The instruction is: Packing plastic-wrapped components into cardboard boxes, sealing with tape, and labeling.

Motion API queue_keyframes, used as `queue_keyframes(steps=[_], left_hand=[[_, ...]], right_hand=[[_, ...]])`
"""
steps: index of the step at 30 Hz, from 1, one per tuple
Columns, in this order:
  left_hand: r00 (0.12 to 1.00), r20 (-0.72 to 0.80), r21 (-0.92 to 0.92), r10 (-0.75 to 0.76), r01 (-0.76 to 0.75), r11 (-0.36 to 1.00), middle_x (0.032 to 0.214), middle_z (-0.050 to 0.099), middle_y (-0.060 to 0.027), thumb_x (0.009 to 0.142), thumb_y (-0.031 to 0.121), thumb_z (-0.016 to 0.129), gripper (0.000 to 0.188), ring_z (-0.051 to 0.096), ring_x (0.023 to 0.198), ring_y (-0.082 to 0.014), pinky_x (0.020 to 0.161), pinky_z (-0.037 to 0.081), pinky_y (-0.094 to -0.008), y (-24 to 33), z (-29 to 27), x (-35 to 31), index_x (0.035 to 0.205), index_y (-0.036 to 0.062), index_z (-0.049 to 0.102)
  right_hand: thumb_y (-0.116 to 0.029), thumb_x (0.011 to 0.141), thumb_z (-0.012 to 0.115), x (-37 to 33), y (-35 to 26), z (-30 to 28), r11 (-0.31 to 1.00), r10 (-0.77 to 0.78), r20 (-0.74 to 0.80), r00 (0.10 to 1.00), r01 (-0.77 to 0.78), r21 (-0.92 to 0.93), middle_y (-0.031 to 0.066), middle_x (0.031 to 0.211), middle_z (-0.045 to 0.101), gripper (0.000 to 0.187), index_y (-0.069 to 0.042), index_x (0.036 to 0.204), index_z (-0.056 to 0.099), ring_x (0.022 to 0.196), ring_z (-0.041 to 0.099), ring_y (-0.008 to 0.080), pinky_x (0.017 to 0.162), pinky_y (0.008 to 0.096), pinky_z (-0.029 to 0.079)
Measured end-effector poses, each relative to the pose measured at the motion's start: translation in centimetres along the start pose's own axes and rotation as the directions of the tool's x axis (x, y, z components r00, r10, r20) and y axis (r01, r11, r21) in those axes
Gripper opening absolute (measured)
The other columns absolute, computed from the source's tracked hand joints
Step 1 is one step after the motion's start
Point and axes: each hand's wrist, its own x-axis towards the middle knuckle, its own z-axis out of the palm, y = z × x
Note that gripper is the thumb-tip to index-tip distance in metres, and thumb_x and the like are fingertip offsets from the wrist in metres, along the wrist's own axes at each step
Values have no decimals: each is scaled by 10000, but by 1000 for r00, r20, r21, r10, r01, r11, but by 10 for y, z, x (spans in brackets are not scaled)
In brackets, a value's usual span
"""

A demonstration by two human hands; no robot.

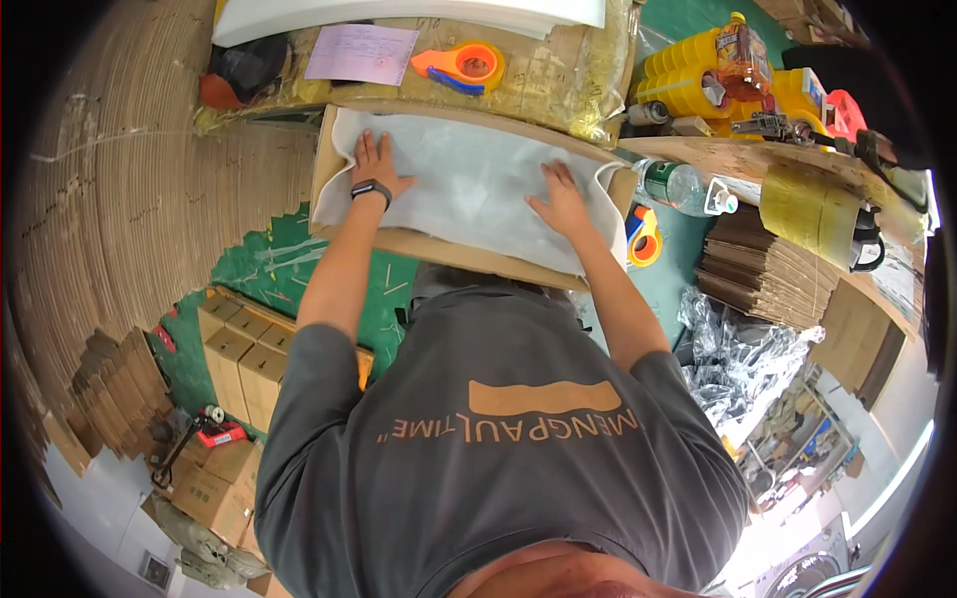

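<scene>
Main item: long rect. brown cardboard box (449,255), top open, lined w/ a soft white foam-like sheet (464,179). Pos.: directly in front of the torso, at the near edge of the tape-covered brown worktop (558,75); long side runs L–R, R end slightly nearer the body. Support beneath box: hidden.

Sheet cond.: matte, faintly grey, w/ a paler patch mid-surface. Ends curl up in wavy folds at both short walls; R end laps over the box rim. Brown wall shows as a narrow strip along the near side.

L hand (377,169), black band (371,187) on wrist: on sheet nr. L end; grip apart, fingers spread, palm down. R hand (563,204): on sheet nr. R end; grip likewise apart, thumb pointing inward. Neither grip is clamped on anything.

Adjacent: orange-and-blue tape dispenser (451,66) and pale lilac printed paper (361,54) on worktop beyond box; clear plastic bottle w/ green label (683,187) just beyond R end.
</scene>
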Motion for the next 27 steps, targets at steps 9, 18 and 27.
queue_keyframes(steps=[9,18,27], left_hand=[[962,-199,-817,-186,-58,574,1670,340,-341,963,545,740,1027,341,1566,-429,1276,299,-459,-108,-34,-6,1613,-117,300],[985,-37,-207,167,-171,963,1755,58,-329,865,814,620,1263,0,1636,-495,1300,55,-632,9,-4,3,1696,-11,147],[611,168,-495,773,-626,602,1675,355,-273,853,672,768,1192,334,1565,-420,1274,294,-559,-88,-65,-27,1670,-17,241]], right_hand=[[-527,909,804,-60,-20,-43,889,407,-357,841,-275,367,321,1690,299,1141,62,1667,187,1575,337,390,1280,438,280],[-787,918,605,23,-53,47,749,594,-220,774,-632,-202,382,1734,-17,1212,-23,1711,98,1613,-30,555,1280,680,67],[-487,759,899,-87,-69,-42,978,181,428,886,-207,14,252,1666,388,1141,-32,1639,333,1541,382,423,1273,474,348]])
